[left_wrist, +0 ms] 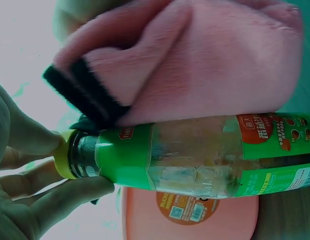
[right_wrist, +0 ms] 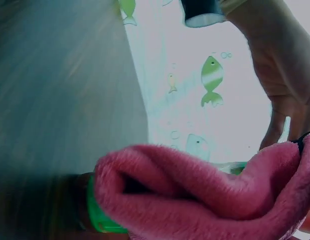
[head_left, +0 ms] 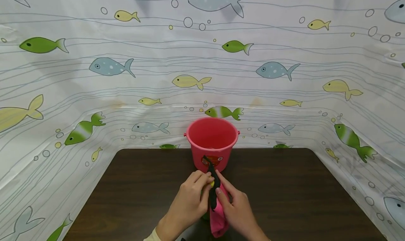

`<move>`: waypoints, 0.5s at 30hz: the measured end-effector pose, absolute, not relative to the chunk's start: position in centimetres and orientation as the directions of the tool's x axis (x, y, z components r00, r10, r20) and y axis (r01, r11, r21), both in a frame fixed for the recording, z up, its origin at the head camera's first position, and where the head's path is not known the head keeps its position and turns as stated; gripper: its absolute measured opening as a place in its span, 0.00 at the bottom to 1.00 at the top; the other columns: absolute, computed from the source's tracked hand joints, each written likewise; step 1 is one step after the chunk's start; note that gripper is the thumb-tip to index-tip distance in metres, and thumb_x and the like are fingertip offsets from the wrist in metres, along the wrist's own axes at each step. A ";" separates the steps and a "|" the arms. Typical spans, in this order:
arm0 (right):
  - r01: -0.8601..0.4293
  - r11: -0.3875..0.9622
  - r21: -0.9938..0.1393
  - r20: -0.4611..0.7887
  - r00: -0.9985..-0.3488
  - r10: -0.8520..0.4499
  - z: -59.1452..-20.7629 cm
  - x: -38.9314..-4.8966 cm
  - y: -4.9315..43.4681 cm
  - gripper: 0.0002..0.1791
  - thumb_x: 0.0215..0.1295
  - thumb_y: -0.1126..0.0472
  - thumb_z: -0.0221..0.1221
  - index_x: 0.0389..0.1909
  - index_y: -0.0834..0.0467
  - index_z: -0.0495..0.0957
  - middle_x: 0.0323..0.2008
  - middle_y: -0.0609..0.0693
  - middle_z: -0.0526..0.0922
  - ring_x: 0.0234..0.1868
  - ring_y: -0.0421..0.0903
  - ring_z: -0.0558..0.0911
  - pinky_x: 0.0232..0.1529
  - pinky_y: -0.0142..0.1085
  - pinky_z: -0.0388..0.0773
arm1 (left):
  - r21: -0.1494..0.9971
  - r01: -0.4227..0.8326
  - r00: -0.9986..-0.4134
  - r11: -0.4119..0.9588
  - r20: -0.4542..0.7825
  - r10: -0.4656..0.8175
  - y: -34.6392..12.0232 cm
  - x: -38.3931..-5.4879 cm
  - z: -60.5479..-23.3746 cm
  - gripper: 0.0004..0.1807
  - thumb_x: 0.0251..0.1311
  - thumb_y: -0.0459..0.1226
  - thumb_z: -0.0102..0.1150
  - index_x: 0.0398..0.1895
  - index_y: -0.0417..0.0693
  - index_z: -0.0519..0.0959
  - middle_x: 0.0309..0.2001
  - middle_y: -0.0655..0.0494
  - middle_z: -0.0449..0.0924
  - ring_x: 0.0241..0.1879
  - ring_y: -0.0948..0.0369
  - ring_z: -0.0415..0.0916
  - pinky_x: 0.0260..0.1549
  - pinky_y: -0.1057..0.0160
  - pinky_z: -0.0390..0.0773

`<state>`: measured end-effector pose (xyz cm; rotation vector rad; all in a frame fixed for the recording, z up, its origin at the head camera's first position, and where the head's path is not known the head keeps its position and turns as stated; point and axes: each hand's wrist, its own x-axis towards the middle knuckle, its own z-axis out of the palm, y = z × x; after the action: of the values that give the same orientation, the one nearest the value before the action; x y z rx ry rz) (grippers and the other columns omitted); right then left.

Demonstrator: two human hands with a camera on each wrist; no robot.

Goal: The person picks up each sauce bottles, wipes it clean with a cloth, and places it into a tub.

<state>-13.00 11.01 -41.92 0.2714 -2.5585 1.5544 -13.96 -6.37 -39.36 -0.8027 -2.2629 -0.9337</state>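
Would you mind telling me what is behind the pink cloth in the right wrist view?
Past the pink cloth, part of a green-labelled bottle shows at left, with a fish-printed sheet farther back. The cloth hides the bottle's middle in that view.

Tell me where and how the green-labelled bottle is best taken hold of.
Probably grip the green-labelled bottle by its clear middle, between the green labels, coming from the person's left. It looks roughly upright and rounded; its left side is exposed, while the pink cloth lies along its right and the left hand pinches the yellow cap.
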 end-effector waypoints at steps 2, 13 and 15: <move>-0.204 0.462 -0.863 0.181 -0.979 -0.094 -42.2 -13.0 11.1 0.27 0.79 0.48 0.59 0.76 0.37 0.71 0.52 0.55 0.90 0.34 0.34 0.85 0.39 0.31 0.85 | 0.416 0.701 -0.662 0.579 0.682 0.312 -6.3 -13.9 -39.3 0.10 0.58 0.24 0.71 0.42 0.40 0.87 0.42 0.54 0.83 0.46 0.62 0.84 0.45 0.64 0.89; -0.147 0.501 -0.853 0.068 -0.983 -0.172 -44.3 -13.2 11.9 0.28 0.81 0.50 0.56 0.79 0.38 0.68 0.15 0.41 0.67 0.11 0.33 0.61 0.19 0.30 0.70 | 0.444 0.685 -0.689 0.577 0.653 0.316 -6.3 -13.9 -39.1 0.12 0.59 0.25 0.71 0.46 0.38 0.87 0.41 0.55 0.82 0.41 0.64 0.80 0.43 0.66 0.89; -0.147 0.499 -0.854 0.059 -0.981 -0.187 -44.7 -13.3 12.0 0.29 0.81 0.50 0.56 0.79 0.38 0.67 0.15 0.41 0.67 0.11 0.33 0.63 0.17 0.31 0.69 | 0.442 0.689 -0.686 0.575 0.654 0.319 -6.4 -13.9 -39.2 0.12 0.59 0.25 0.71 0.46 0.38 0.87 0.41 0.54 0.82 0.41 0.64 0.81 0.42 0.66 0.88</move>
<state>-13.31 12.02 -44.71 0.3072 -2.7557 1.5631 -13.88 -6.38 -39.16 -0.8042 -2.2935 -0.9539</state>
